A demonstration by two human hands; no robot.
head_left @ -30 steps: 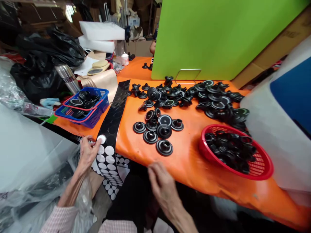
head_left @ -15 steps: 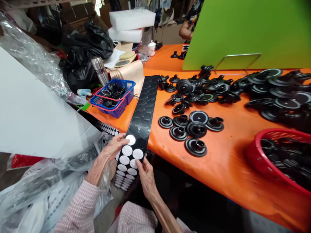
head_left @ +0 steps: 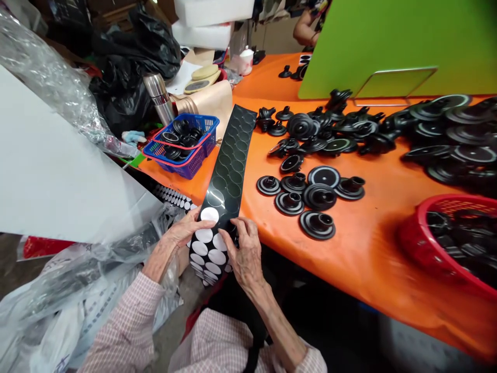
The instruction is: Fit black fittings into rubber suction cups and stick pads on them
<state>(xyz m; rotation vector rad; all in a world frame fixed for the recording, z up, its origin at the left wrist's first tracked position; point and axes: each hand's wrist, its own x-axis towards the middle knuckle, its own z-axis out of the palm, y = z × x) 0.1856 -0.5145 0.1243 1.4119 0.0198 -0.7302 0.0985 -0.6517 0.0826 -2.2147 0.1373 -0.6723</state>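
Observation:
A long black strip (head_left: 229, 160) lies over the table edge. Its upper part shows round black cut-outs; its lower part, hanging down, carries white discs (head_left: 200, 248) in two rows. My left hand (head_left: 180, 230) grips the strip's left edge, thumb beside the topmost white disc. At the right edge, my right hand (head_left: 244, 251) is curled with thumb and index finger close together on the strip near a black circle; whether a loose piece is between them is too small to tell. Black round rubber parts (head_left: 317, 224) stand on the table to the right.
A blue basket (head_left: 209, 127) of black parts stands left of the strip, near a steel flask (head_left: 159, 98). A red basket (head_left: 415, 233) is at the right. Behind the heaped parts rises a green board (head_left: 388, 46). Another person's arm (head_left: 305, 31) shows at the back.
My right hand has moved up along the strip, its fingers now more curled. The hanging part of the strip has bent and shifted. The view has tilted slightly down.

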